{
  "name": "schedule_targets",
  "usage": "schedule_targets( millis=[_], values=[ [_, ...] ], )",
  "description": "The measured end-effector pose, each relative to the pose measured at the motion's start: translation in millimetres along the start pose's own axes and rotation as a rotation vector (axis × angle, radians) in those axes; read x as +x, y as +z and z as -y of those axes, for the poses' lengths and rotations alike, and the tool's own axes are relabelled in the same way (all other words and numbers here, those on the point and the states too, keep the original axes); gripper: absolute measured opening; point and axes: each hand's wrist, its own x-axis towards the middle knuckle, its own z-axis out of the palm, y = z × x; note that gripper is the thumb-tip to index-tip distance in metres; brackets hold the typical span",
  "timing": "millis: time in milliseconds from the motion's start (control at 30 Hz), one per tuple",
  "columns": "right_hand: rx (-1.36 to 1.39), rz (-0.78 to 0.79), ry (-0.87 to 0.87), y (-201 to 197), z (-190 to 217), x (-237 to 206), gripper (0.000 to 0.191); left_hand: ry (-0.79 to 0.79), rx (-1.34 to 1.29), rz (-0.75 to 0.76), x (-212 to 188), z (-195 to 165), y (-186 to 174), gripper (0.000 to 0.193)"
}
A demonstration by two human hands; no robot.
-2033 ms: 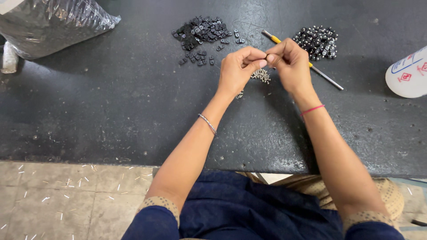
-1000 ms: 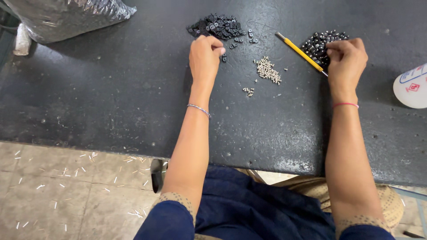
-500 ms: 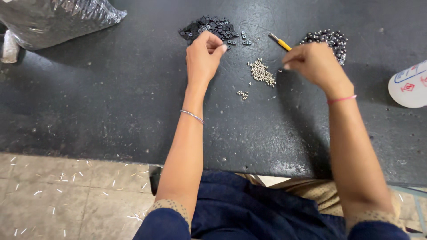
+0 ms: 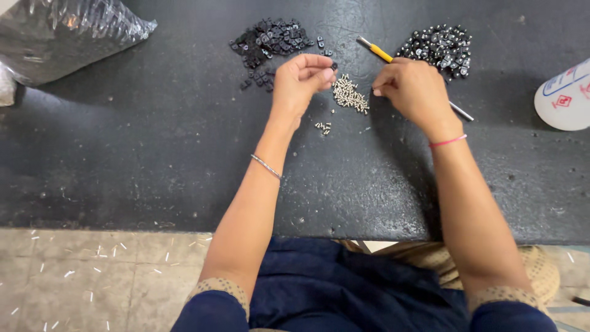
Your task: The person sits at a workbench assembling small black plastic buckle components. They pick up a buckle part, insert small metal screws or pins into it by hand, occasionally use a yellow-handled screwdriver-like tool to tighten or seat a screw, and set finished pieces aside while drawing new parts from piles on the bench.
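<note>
Dark, scuffed worktable [image 4: 153, 160]. On it lie a heap of small matte black parts [image 4: 267, 40], a heap of glossy black beads [image 4: 439, 44], a cluster of small silver screws [image 4: 349, 95] with a few strays nearby, a yellow-handled tool [image 4: 384, 55], a grey plastic bag [image 4: 58, 34] at far left, and a white container [image 4: 565, 95] at right.

Over the dark worktop [image 4: 123, 154], the small pile of silvery screws [image 4: 349, 96] sits between both hands. The left hand [image 4: 299, 80] hovers just left of that pile, fingertips pinched on a tiny black piece [image 4: 334, 65]. The right hand [image 4: 415, 89] is curled just right of the screws, fingers closed together, lying over a yellow-handled tool [image 4: 376, 50]. Up-left of the screws lies a heap of matte black parts [image 4: 269, 40]; up-right, a heap of shiny black parts [image 4: 440, 44]. A few stray screws [image 4: 323, 127] rest just below the pile.
</note>
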Motion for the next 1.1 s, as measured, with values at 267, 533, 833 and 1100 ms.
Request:
schedule_targets(
  millis=[267, 533, 833, 1100],
  values=[
    [0.49, -0.169, 0.075, 10.0, 23.3, 7.5, 0.014, 0.084, 0.25, -0.069, -10.2, 7.0, 28.5, 0.024],
    [0.5, -0.175, 0.111, 9.0, 35.5, 7.9, 0.014, 0.168, 0.485, -0.13, -22.0, -8.1, 39.2, 0.018],
    [0.545, -0.164, 0.145, 9.7, 28.8, 7.3, 0.014, 0.184, 0.479, -0.089, -25.6, -16.4, 43.2, 0.017],
    [0.562, -0.12, 0.175, 8.2, 25.4, 8.2, 0.015, 0.207, 0.499, -0.058, -24.8, -14.1, 42.7, 0.014]
  ],
)
